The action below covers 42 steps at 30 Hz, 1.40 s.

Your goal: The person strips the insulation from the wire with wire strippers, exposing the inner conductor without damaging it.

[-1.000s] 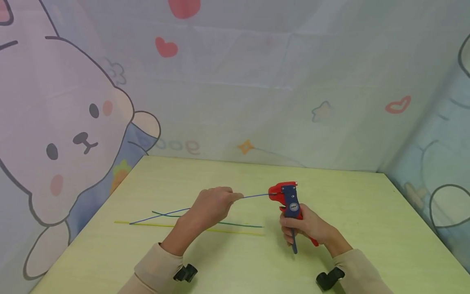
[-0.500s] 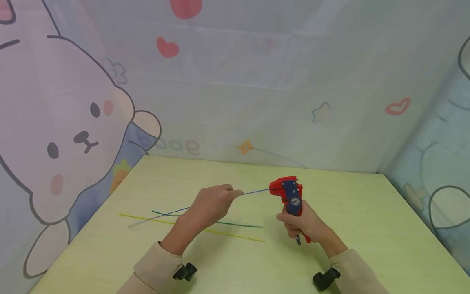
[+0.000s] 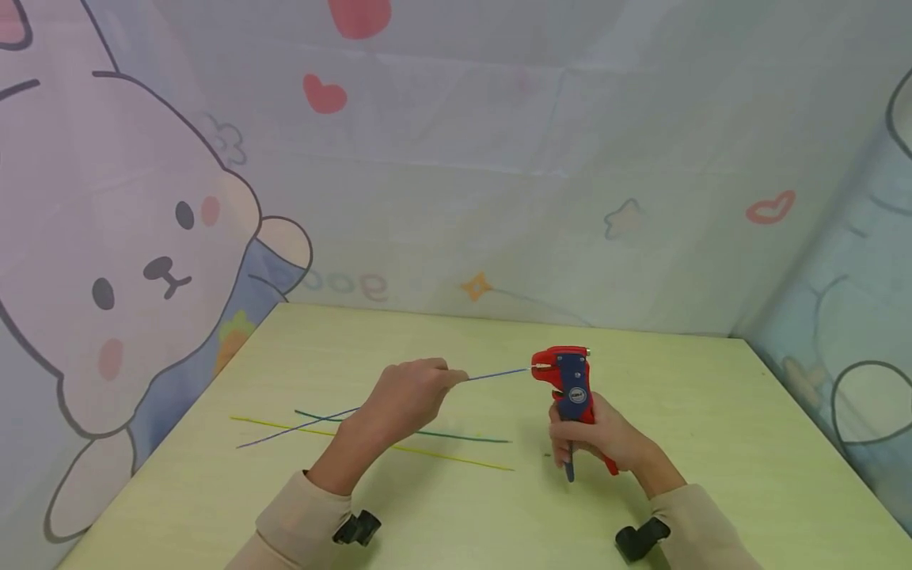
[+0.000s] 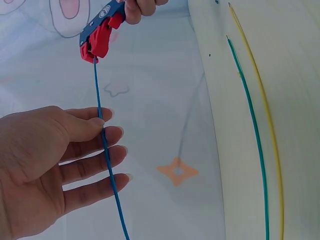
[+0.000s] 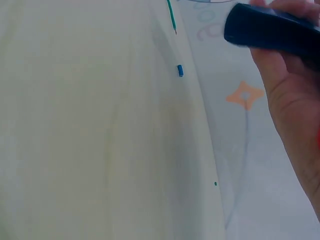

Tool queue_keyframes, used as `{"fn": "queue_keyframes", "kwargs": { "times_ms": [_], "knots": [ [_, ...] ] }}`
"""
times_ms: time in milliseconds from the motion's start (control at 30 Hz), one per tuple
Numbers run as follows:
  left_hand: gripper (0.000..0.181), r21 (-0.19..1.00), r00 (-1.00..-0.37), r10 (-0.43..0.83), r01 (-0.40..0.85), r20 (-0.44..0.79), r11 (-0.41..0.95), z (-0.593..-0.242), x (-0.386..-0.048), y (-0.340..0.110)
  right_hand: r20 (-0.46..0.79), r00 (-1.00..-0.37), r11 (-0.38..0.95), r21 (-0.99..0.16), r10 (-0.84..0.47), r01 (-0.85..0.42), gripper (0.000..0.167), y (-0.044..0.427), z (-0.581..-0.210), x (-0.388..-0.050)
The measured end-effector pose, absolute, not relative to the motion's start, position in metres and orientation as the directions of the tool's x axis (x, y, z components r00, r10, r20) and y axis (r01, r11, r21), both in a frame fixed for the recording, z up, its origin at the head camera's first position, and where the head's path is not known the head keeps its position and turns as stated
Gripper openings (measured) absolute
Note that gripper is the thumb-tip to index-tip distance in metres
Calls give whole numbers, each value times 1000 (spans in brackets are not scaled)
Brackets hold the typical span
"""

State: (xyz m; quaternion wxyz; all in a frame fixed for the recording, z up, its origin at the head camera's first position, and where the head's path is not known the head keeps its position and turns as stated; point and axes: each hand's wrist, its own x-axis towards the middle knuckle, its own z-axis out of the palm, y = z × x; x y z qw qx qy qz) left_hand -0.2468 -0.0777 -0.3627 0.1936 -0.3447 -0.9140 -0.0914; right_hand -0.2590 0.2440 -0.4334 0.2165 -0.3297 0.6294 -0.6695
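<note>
My left hand pinches a thin blue wire between thumb and index finger. In the left wrist view, the wire runs down across the other fingers. My right hand grips a red and dark blue wire stripper, held above the table with its handles spread. The wire's end, with a pale tip, is at the mouth of the stripper; whether it touches is hard to tell. Below the tool, a short blue piece of insulation lies on the table.
A green wire and a yellow wire lie on the pale table by my left forearm. A small green bit rests near the table's edge in the right wrist view. A printed cloth hangs behind.
The stripper rose and its handles drew together, then it moved slightly right and they spread again. The blue wire's tip now shows pale, and a small piece has appeared on the table. The yellow wire shifted.
</note>
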Motion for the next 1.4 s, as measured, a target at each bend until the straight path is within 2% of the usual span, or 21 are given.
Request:
{"fn": "queue_keyframes", "kwargs": {
  "times_ms": [267,433,600,767,867,1000,1200,1400],
  "knots": [
    [23,62,-697,613,677,372,733,-365,-247,-79,179,-697,-173,-982,-694,-80,14,244,-436,-260],
    [24,124,-700,656,705,284,698,-369,-248,-82,163,-767,-195,-980,-621,-50,24,246,-434,-260],
    [24,203,-698,699,715,152,669,-373,-250,-80,19,-896,-54,-999,-445,6,39,247,-433,-261],
    [21,226,-694,719,706,35,671,-379,-251,-78,-119,-954,147,-986,-274,81,51,246,-435,-264],
    [22,248,-701,712,684,-32,686,-385,-253,-76,-201,-955,227,-962,-216,151,48,245,-437,-265],
    [18,251,-698,710,673,-94,696,-395,-254,-74,-264,-941,253,-945,-210,208,42,242,-440,-264],
    [15,238,-684,717,681,-131,693,-402,-254,-74,-266,-943,307,-931,-202,197,39,237,-439,-263],
    [19,240,-676,723,686,-142,687,-403,-254,-73,-249,-964,452,-873,-92,182,33,233,-436,-260]
  ]
}}
